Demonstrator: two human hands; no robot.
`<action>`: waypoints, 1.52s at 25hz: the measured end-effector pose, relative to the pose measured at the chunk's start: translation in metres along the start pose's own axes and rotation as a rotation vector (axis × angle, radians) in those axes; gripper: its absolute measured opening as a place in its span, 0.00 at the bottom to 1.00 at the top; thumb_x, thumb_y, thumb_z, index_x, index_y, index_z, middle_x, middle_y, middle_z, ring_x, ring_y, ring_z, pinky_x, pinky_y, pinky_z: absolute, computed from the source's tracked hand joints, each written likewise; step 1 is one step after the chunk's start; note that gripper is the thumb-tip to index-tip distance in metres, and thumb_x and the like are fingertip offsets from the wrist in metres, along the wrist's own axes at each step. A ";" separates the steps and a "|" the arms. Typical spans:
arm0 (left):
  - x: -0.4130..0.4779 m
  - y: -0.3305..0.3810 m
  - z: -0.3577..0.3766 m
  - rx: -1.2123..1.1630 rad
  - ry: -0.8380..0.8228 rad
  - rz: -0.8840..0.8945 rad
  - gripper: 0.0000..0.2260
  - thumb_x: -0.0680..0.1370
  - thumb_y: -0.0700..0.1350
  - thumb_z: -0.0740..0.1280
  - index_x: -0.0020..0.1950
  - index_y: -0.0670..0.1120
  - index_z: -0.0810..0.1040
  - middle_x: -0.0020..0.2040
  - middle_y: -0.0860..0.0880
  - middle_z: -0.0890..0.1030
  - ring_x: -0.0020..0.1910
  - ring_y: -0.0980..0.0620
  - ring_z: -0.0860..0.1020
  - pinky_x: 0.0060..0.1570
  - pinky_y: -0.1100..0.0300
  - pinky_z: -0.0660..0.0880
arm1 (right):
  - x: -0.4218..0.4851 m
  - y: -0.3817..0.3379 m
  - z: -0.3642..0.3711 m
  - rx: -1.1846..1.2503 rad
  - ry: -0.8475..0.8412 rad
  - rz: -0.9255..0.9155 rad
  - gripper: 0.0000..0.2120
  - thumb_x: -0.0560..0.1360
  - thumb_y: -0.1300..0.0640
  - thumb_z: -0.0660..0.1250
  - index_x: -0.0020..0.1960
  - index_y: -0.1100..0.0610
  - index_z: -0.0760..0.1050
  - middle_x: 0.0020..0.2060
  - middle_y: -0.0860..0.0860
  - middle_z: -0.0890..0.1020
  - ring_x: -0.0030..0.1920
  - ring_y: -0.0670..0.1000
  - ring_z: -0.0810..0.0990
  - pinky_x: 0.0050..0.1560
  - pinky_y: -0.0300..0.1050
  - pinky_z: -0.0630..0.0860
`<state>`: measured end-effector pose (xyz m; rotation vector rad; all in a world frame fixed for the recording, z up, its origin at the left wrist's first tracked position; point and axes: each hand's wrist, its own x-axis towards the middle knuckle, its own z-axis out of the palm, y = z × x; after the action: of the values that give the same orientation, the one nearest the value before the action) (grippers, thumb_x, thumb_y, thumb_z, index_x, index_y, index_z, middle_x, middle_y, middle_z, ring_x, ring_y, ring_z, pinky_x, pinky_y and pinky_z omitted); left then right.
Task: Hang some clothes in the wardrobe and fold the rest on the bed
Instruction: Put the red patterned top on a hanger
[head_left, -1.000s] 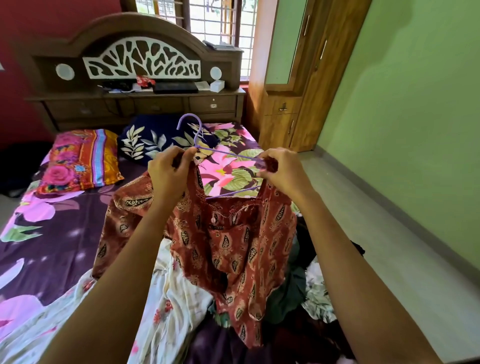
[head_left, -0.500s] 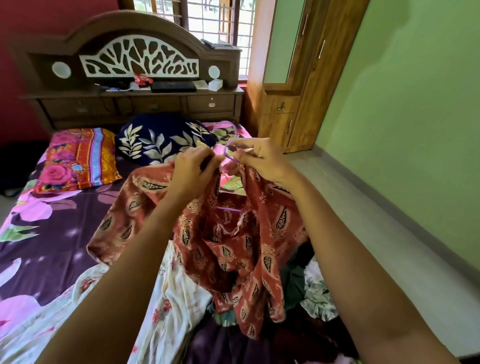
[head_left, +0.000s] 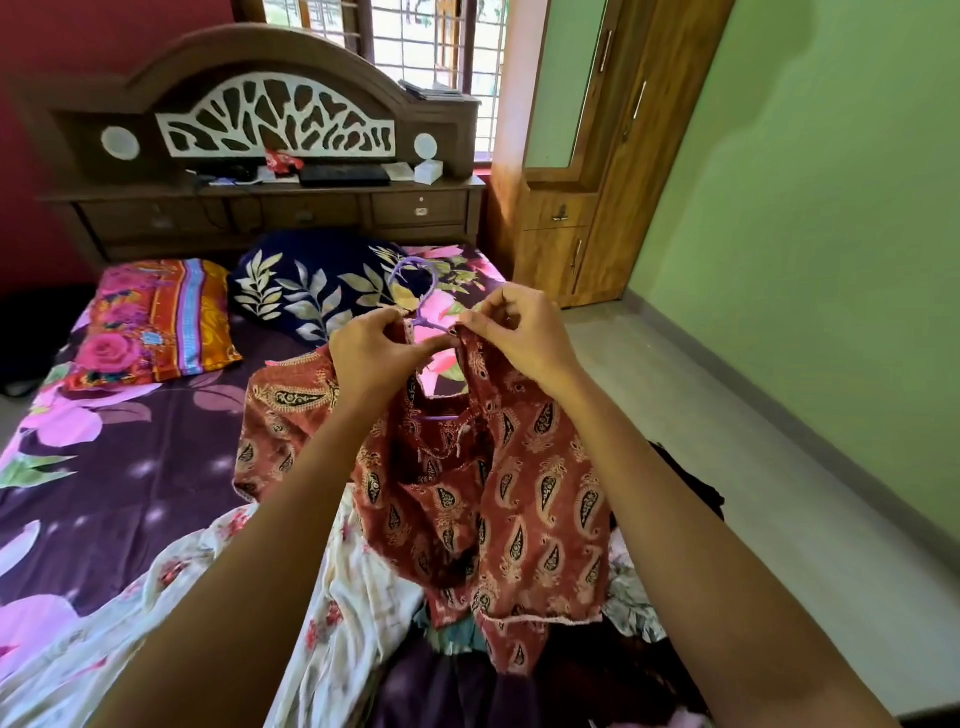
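Note:
A red paisley top hangs in the air over the bed, draped on a purple hanger whose hook sticks up behind my hands. My left hand pinches the top's left shoulder at the neckline. Close beside it, my right hand pinches the right shoulder. Most of the hanger is hidden inside the cloth. A wooden wardrobe with closed doors stands at the back right.
A white floral garment and a heap of dark clothes lie on the bed below the top. An orange-pink pillow and a navy leaf pillow sit by the headboard. Bare floor runs along the green wall.
My hands came together from the hanger's outer ends to the neckline near the hook. The top now sits gathered closer on the hanger, and the hook shows again above my hands.

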<state>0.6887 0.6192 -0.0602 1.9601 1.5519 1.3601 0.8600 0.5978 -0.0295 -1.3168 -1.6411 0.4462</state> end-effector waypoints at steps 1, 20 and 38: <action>0.001 -0.001 -0.002 -0.006 0.006 -0.018 0.27 0.61 0.63 0.75 0.27 0.46 0.62 0.24 0.52 0.65 0.26 0.56 0.61 0.31 0.57 0.60 | -0.003 0.000 -0.004 -0.017 -0.001 -0.032 0.09 0.71 0.55 0.74 0.41 0.59 0.77 0.36 0.50 0.81 0.35 0.40 0.77 0.38 0.32 0.73; 0.005 -0.008 -0.014 0.108 0.144 -0.105 0.27 0.67 0.64 0.71 0.27 0.49 0.58 0.24 0.54 0.64 0.25 0.55 0.62 0.36 0.57 0.60 | 0.005 0.007 -0.088 -0.293 0.153 0.341 0.09 0.75 0.68 0.63 0.53 0.62 0.79 0.47 0.56 0.81 0.44 0.52 0.78 0.43 0.44 0.75; -0.002 0.001 0.004 -0.095 0.036 -0.101 0.20 0.74 0.57 0.68 0.33 0.44 0.70 0.27 0.54 0.69 0.29 0.54 0.68 0.36 0.57 0.66 | -0.009 0.013 -0.075 -0.430 -0.155 0.178 0.12 0.73 0.70 0.68 0.54 0.60 0.78 0.49 0.51 0.79 0.48 0.47 0.76 0.43 0.38 0.72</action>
<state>0.6921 0.6183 -0.0626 1.7865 1.5499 1.4080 0.9294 0.5747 -0.0073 -1.7937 -1.8220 0.3151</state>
